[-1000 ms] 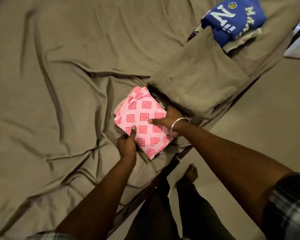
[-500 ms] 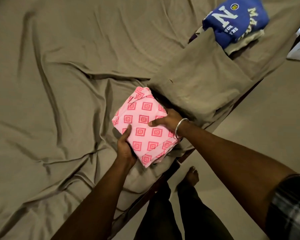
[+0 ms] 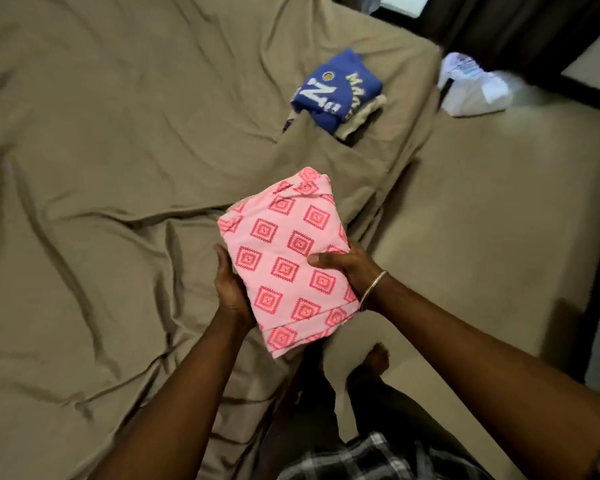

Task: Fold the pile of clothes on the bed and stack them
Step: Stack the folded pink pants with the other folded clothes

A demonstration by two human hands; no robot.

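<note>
Head view: both hands' fingers around folded pink cloth (image 3: 284,261) (soft, diamond-printed square).

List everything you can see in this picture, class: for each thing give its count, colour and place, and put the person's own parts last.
Folded cloth: one, pink with red squares, held above the bed's near edge.
Folded shirt: one, blue with white letters, top of a stack at the bed's far side.
Bed sheet: one, brown, wrinkled, covering the bed.
Plastic bag: one, white, on the floor, far right.
Bangle: one, silver, right wrist.
Left hand: grips the cloth's left edge.
Right hand: grips its right edge.
</note>
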